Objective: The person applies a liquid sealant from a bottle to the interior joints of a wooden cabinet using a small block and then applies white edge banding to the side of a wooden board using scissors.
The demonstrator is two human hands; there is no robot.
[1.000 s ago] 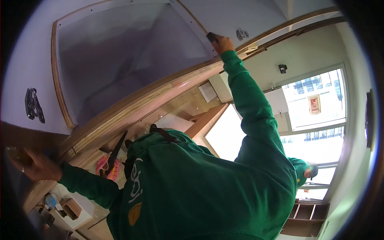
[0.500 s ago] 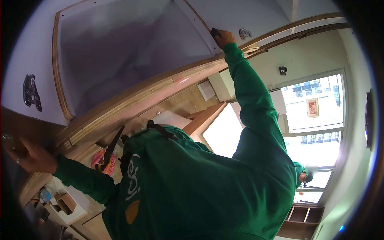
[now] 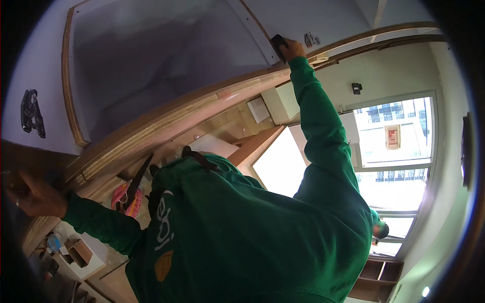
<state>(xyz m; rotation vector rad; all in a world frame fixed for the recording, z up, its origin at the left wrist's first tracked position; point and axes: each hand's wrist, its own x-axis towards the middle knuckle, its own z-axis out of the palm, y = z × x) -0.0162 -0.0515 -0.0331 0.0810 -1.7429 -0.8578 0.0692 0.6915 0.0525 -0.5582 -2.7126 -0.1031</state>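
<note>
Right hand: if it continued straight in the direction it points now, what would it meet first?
Probably the thin wooden edging; the dark object in the right hand appears close against it, but depth is unclear.

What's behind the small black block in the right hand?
Brown wooden edging runs up to the small black block held in the right hand. What lies directly behind is covered, so contact can't be told.

Hinge (image 3: 33, 114) left of cabinet frame (image 3: 67, 81), left hand (image 3: 38, 197) below hinge; right hand (image 3: 294, 50) at frame's right side, window (image 3: 411, 134) farther right
</note>
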